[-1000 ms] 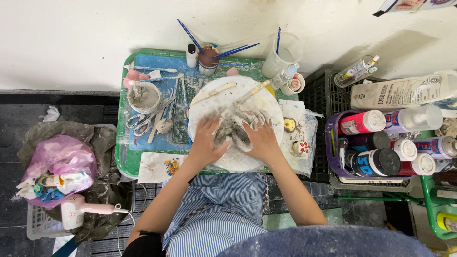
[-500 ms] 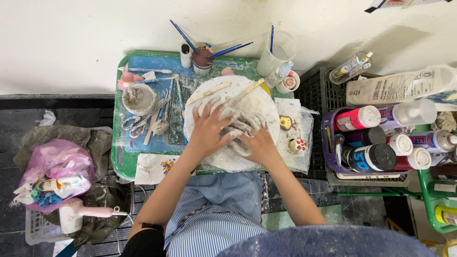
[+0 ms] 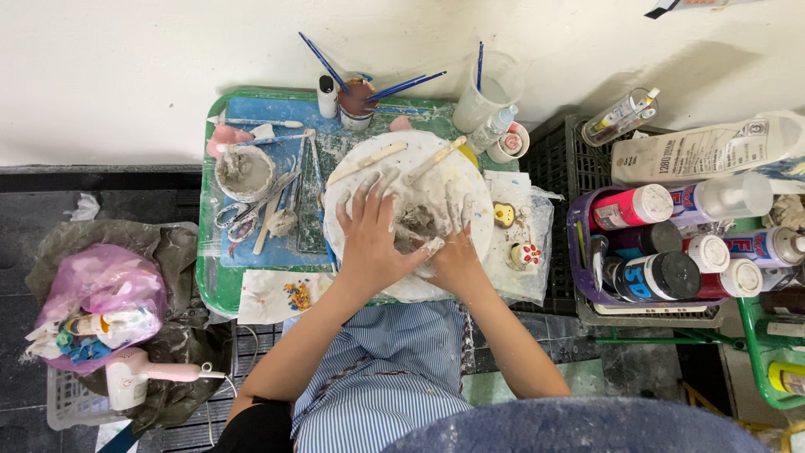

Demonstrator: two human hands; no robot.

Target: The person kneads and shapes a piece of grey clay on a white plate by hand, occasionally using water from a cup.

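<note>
A grey lump of wet clay (image 3: 417, 221) lies on a round white board (image 3: 470, 189) in the middle of a green tray (image 3: 210, 281). My left hand (image 3: 371, 239) lies over the lump's left side, fingers spread and smeared with clay. My right hand (image 3: 453, 252) presses against its right and near side, fingers curled around it. Two wooden sticks (image 3: 366, 162) rest on the far part of the board.
Left on the tray stand a small grey bowl of slip (image 3: 244, 169), scissors and modelling tools. Cups with blue brushes (image 3: 358, 99) stand at the back. A basket of paint bottles (image 3: 662, 243) is at the right; a pink bag (image 3: 96, 298) and hair dryer at the left.
Both hands have shifted on the clay: the left slid further over the lump, the right drew in towards its near side. The view has moved slightly.
</note>
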